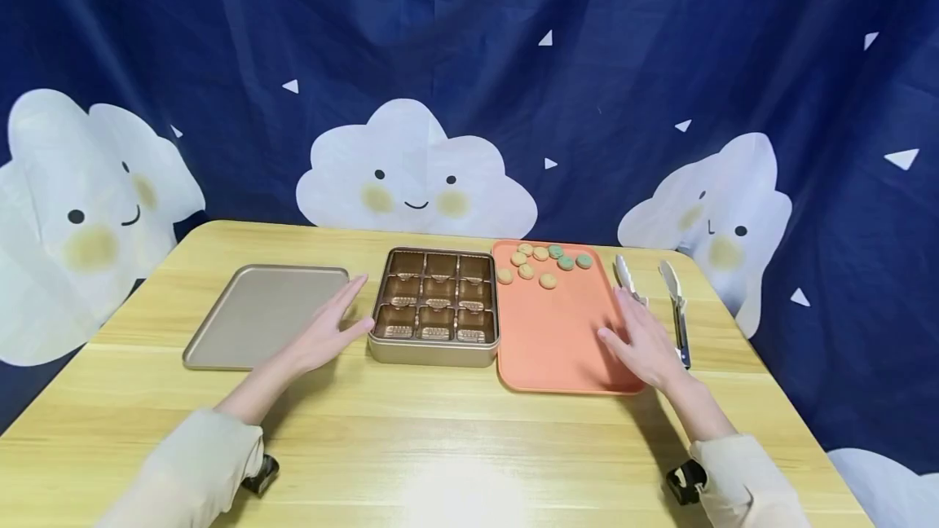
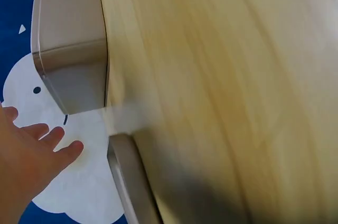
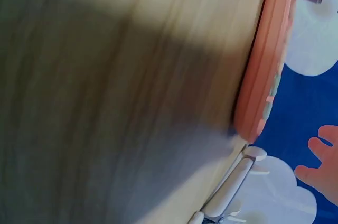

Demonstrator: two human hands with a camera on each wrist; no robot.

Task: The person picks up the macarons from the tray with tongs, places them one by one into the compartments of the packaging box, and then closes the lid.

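Observation:
With fingers straight, my left hand [image 1: 328, 332] hovers between the flat metal lid [image 1: 264, 316] and the square tin [image 1: 433, 354], holding nothing. A brown insert divided into several compartments fills the tin. My right hand [image 1: 645, 342] is held over the right side of the orange tray [image 1: 550, 349], its fingers extended and grasping nothing. Along the tray's far part lie several yellow macarons [image 1: 548, 280] and 3 green macarons [image 1: 565, 263]. In the left wrist view, the left hand [image 2: 37, 160] appears beside the tin's corner [image 2: 74, 71]; the right wrist view shows only part of the right hand [image 3: 322, 163].
Tongs [image 1: 629, 279] lie just right of the tray, partly behind the right hand. Another pair of tongs [image 1: 675, 308] rests further right on the wooden table [image 1: 352, 438]. A dark blue curtain [image 1: 587, 104] with clouds hangs behind the table.

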